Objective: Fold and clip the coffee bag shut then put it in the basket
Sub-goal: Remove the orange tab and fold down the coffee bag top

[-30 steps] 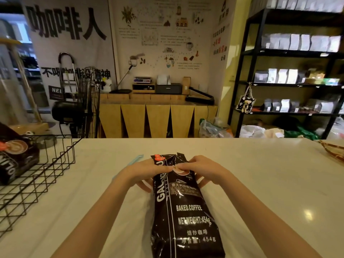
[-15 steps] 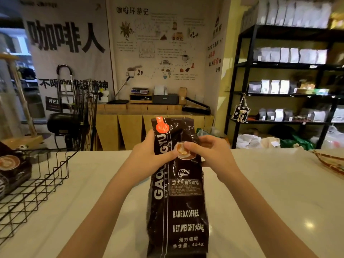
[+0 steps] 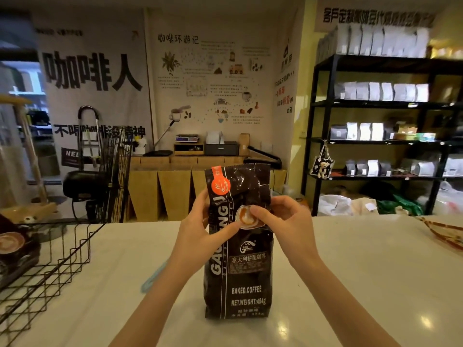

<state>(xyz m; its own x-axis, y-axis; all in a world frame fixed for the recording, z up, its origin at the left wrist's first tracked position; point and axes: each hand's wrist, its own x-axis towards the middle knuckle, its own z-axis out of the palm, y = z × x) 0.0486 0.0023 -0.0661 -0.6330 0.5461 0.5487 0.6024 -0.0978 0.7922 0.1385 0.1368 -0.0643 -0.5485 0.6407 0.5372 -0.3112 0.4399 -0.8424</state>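
A tall black coffee bag (image 3: 246,279) with white lettering and an orange tag stands upright on the white counter (image 3: 363,284) in front of me. My left hand (image 3: 200,234) grips its left side near the top, thumb across the front. My right hand (image 3: 283,221) pinches the right side at the same height. The bag's crinkled top stands unfolded above both hands. A light blue clip (image 3: 154,278) lies on the counter behind my left forearm. The black wire basket (image 3: 57,269) sits at the left edge of the counter.
Another dark coffee bag (image 3: 15,249) lies inside the wire basket. A woven tray's rim (image 3: 443,234) shows at the counter's far right. Behind the counter are a wooden bench, a fan and black shelves of bags.
The bag has gone from lying flat on the counter to standing upright on its base. Both hands stayed on its upper part while raising it.
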